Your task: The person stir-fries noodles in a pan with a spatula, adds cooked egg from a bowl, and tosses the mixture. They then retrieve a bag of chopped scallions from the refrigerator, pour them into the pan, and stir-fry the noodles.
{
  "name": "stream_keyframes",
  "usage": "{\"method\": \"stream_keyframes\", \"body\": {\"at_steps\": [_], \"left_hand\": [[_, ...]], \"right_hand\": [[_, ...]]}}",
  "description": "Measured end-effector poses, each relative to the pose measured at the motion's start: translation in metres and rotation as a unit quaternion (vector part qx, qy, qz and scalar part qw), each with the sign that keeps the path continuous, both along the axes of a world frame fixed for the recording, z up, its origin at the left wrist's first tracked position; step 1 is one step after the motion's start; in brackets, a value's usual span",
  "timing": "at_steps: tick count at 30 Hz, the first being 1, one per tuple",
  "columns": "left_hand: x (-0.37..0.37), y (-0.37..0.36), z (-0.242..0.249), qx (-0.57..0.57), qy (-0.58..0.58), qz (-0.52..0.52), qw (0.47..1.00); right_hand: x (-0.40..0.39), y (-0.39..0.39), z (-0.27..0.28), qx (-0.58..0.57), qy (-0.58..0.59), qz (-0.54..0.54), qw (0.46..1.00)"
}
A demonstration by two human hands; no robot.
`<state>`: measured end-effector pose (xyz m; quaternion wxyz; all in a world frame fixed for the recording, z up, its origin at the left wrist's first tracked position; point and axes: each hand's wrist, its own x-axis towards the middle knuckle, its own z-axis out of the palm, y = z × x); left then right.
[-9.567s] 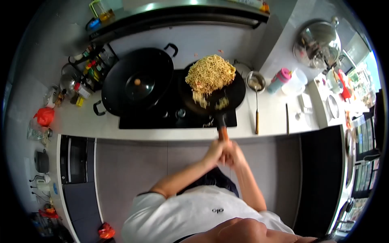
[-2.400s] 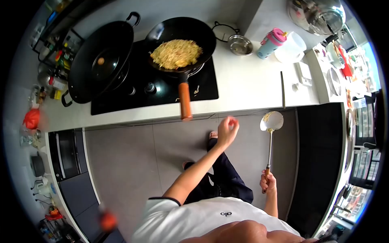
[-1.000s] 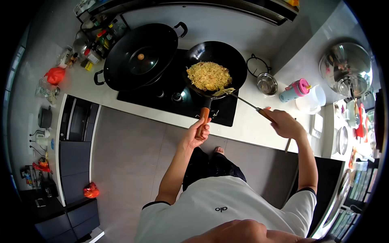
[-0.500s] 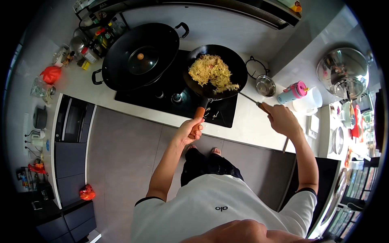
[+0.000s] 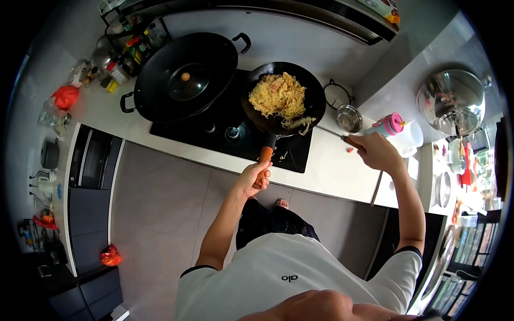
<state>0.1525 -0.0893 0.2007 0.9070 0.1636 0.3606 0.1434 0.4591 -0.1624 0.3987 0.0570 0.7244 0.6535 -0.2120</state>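
My left hand is wrapped round the orange handle of a black frying wok on the right side of the cooktop. A mound of yellow noodles lies in that wok, with a few pale shreds near its lower right rim. My right hand grips the handle of a long spatula from the right. The spatula's shaft crosses the wok's rim, and its blade sits among the noodle strands at the lower right, partly covered by them.
A larger black wok with two loop handles stands left, a small round brown thing inside. Right of the frying wok are a wire ring stand, a steel bowl and a pink-lidded cup. Food scraps dot the black cooktop.
My right hand has shifted slightly right with the spatula, whose blade has dragged some strands toward the wok's lower right rim. My left hand keeps its hold on the wok handle.
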Motion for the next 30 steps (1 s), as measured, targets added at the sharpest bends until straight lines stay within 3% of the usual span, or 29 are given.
{"method": "stream_keyframes", "body": {"at_steps": [2, 3, 5, 6, 8, 11, 14, 16, 18, 20, 23, 24, 27, 30], "left_hand": [[-0.002, 0.001, 0.002, 0.005, 0.006, 0.000, 1.000], [-0.003, 0.001, 0.003, 0.007, 0.006, 0.001, 1.000], [0.002, -0.004, 0.002, 0.007, 0.004, 0.000, 1.000], [0.003, -0.004, 0.001, 0.009, 0.003, 0.002, 1.000], [-0.002, -0.003, 0.000, 0.013, 0.007, 0.005, 1.000], [0.000, -0.002, 0.000, 0.012, 0.000, 0.006, 1.000], [-0.001, -0.002, -0.002, 0.016, -0.010, 0.002, 1.000], [-0.002, -0.002, -0.003, 0.013, -0.016, 0.006, 1.000], [0.000, -0.003, -0.004, 0.013, -0.019, 0.013, 1.000], [-0.001, -0.003, -0.005, 0.016, -0.013, 0.017, 1.000], [-0.003, -0.002, 0.001, 0.022, -0.003, 0.014, 1.000], [-0.003, -0.002, 0.000, 0.023, 0.000, 0.009, 1.000], [-0.005, 0.000, -0.003, 0.029, 0.000, 0.005, 1.000], [-0.006, 0.001, -0.002, 0.030, -0.003, 0.001, 1.000]], "right_hand": [[-0.008, 0.004, -0.010, -0.026, -0.009, 0.026, 0.999], [-0.012, 0.012, -0.040, 0.016, -0.020, 0.047, 0.999], [-0.025, 0.040, -0.105, 0.097, 0.013, -0.049, 0.994], [-0.030, 0.052, -0.112, 0.127, 0.054, -0.069, 0.988], [-0.018, 0.053, -0.105, 0.106, 0.059, -0.054, 0.991], [-0.003, 0.032, -0.043, 0.053, 0.070, -0.016, 0.996], [-0.006, 0.010, -0.042, 0.061, 0.123, 0.025, 0.990], [-0.032, 0.014, -0.082, 0.041, 0.126, -0.024, 0.991], [-0.055, 0.031, -0.144, 0.101, 0.077, -0.091, 0.988], [-0.053, 0.049, -0.173, 0.173, 0.132, -0.132, 0.967], [-0.029, 0.047, -0.172, 0.280, 0.161, -0.127, 0.938], [-0.036, 0.038, -0.116, 0.111, 0.251, -0.276, 0.921], [-0.020, 0.023, -0.075, 0.099, 0.237, -0.298, 0.919], [-0.005, 0.052, -0.146, 0.242, 0.126, -0.134, 0.953]]}}
